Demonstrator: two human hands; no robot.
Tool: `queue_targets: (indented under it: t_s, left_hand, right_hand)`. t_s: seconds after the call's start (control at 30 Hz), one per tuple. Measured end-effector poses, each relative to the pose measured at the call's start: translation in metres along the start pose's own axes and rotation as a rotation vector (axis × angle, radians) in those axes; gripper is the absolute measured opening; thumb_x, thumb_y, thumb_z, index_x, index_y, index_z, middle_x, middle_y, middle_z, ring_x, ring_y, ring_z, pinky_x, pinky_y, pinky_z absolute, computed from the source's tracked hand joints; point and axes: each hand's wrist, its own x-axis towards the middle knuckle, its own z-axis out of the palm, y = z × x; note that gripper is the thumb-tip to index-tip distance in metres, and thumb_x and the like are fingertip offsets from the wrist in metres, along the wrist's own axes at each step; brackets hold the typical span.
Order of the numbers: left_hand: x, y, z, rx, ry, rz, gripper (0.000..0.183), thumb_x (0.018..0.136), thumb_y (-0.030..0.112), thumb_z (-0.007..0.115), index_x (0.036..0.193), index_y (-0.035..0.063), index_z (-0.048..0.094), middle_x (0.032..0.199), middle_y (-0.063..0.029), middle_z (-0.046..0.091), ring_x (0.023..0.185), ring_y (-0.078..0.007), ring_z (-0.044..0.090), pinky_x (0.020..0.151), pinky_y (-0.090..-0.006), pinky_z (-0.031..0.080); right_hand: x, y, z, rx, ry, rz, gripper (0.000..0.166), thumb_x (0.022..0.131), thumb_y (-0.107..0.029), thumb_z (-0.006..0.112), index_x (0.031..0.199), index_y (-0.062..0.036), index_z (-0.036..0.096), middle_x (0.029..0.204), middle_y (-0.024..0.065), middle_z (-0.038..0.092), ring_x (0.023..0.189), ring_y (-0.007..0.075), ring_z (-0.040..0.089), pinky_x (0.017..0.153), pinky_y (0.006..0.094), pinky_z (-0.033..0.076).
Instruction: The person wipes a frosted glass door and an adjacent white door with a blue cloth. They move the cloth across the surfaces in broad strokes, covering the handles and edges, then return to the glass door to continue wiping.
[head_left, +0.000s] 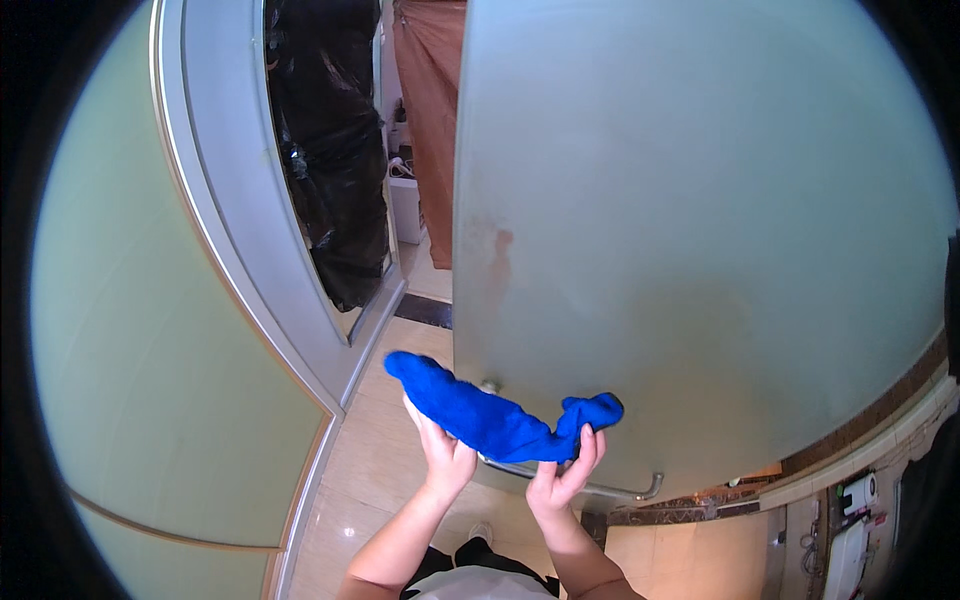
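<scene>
A bright blue cloth (480, 412) is bunched lengthwise and held up between my two hands. Beneath its left part, my left hand (446, 454) grips it, with most fingers hidden behind the fabric. My right hand (564, 472) pinches the cloth near its twisted right end, fingers pointing up. Just beyond the cloth stands a frosted glass door (675, 187). Its metal bar handle (630, 493) runs behind and below my right hand. A round metal fitting (490, 386) shows above the cloth on the glass.
A green panel (172, 315) with a metal frame rises at left. Black plastic sheeting (330, 150) covers a narrow panel beside the doorway, where a brown curtain (431, 127) hangs. Tiled floor (367, 465) lies below. Several items, including a white device (859, 493), sit at lower right.
</scene>
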Motion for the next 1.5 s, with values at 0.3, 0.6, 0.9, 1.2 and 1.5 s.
queue_targets:
  t_s: [0.3,0.6,0.9,1.2,1.5]
  left_hand:
    - [0.131,-0.026,-0.005,-0.494,-0.596,-0.247,0.047,0.075,0.004,0.067,0.118,0.0016,0.048,0.111,-0.0035,0.055,0.098,-0.0118,0.051,0.086,-0.0288,0.043]
    - [0.249,0.051,0.041,-1.093,-0.792,-0.164,0.029,0.074,0.005,0.067,0.101,-0.0020,0.057,0.096,-0.0065,0.062,0.084,-0.0115,0.058,0.076,-0.0269,0.049]
    - [0.190,-0.004,0.018,-0.922,-0.795,-0.162,0.028,0.071,0.002,0.069,0.096,-0.0026,0.058,0.097,-0.0056,0.061,0.086,-0.0117,0.056,0.079,-0.0273,0.046]
    - [0.105,-0.106,-0.017,-0.657,-0.834,-0.478,0.016,0.076,0.001,0.064,0.092,0.0022,0.061,0.089,-0.0001,0.062,0.081,-0.0076,0.055,0.075,-0.0253,0.046]
    - [0.227,0.028,0.033,-0.872,-0.749,-0.136,0.029,0.074,0.010,0.068,0.099,-0.0015,0.058,0.094,-0.0061,0.062,0.086,-0.0134,0.058,0.077,-0.0310,0.049]
  right_hand:
    - [0.018,0.033,0.104,-0.361,-0.122,-0.321,0.044,0.075,-0.024,0.059,0.115,-0.0045,0.054,0.122,0.0163,0.047,0.116,0.0358,0.037,0.099,0.0465,0.023]
    - [0.154,-0.029,0.110,-0.624,0.103,-0.481,0.046,0.075,-0.031,0.051,0.112,-0.0035,0.056,0.120,0.0226,0.049,0.113,0.0377,0.042,0.093,0.0463,0.021]
    - [0.080,0.014,0.112,-0.688,0.003,-0.452,0.045,0.070,-0.036,0.055,0.104,-0.0068,0.058,0.116,0.0161,0.051,0.105,0.0353,0.044,0.087,0.0466,0.024]
    - [0.011,0.047,0.100,-0.658,-0.228,-0.457,0.031,0.064,-0.027,0.062,0.089,-0.0086,0.062,0.099,0.0090,0.057,0.093,0.0228,0.054,0.078,0.0355,0.045]
    - [0.184,-0.046,0.094,-0.710,0.060,-0.518,0.049,0.070,-0.033,0.051,0.112,-0.0072,0.055,0.124,0.0213,0.047,0.115,0.0368,0.043,0.091,0.0461,0.026]
